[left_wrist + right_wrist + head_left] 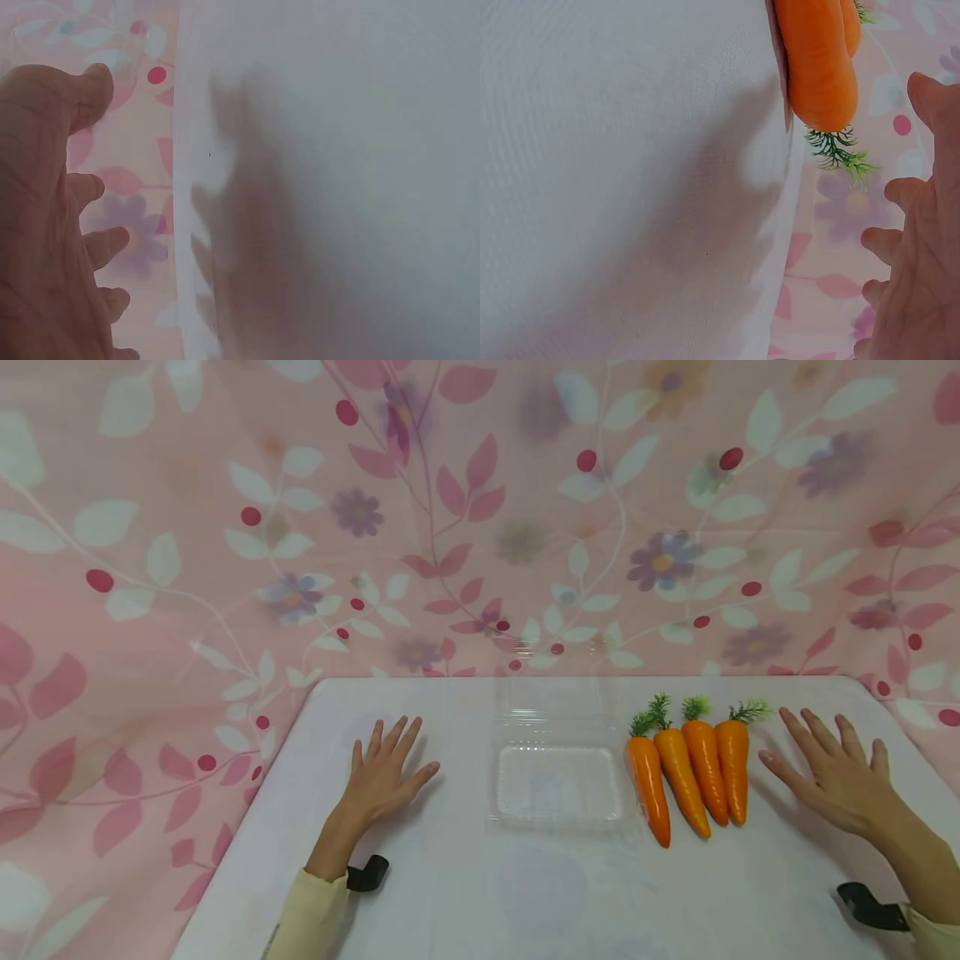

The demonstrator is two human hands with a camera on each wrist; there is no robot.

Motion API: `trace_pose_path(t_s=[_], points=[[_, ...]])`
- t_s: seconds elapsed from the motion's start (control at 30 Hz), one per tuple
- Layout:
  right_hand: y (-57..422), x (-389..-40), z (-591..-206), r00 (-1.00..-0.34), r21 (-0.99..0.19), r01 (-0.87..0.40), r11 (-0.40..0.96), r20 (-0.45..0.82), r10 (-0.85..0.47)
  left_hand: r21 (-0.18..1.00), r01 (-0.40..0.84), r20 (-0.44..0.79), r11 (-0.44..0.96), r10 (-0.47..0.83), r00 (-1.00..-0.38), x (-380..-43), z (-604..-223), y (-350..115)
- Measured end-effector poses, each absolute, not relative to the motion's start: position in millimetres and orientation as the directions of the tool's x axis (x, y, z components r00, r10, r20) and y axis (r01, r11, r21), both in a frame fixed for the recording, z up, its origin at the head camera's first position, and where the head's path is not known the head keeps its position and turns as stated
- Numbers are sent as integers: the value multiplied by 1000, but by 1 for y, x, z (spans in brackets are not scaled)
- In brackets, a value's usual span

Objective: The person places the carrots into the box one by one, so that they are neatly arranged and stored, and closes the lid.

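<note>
Several orange carrots with green tops [702, 772] lie side by side on the white table, right of the middle. Just left of them sits a clear plastic box [558, 783], its see-through lid [553, 697] folded back behind it. My left hand [384, 777] is spread over the left part of the table and holds nothing. To the right of the carrots my right hand [843, 777] is spread too, its thumb near the rightmost carrot but apart from it. In the right wrist view a carrot [821, 71] shows beyond the fingers of the right hand [919, 262].
A white cloth covers the table [450, 893]. Behind it and at its sides hangs a pink curtain [465, 527] with flowers and leaves. Each wrist wears a black camera mount, one at the left wrist [368, 873] and one at the right [870, 907].
</note>
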State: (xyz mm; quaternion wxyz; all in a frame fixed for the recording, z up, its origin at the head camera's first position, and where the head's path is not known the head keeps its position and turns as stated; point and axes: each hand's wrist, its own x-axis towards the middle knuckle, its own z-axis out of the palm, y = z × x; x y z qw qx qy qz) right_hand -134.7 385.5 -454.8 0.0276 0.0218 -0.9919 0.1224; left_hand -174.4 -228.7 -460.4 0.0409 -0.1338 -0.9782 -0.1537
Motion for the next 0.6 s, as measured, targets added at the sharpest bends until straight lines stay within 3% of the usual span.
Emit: trace_pose_path(t_s=[0.33,0.6], points=[[384,-133,-449,-998,-256,-48,965,61,-34,307,297,158,904,259,-953,-178,-453,-219],[384,-132,-450,-997,-267,-61,962,68,-45,443,346,152,827,311,-938,-177,-444,-210]])
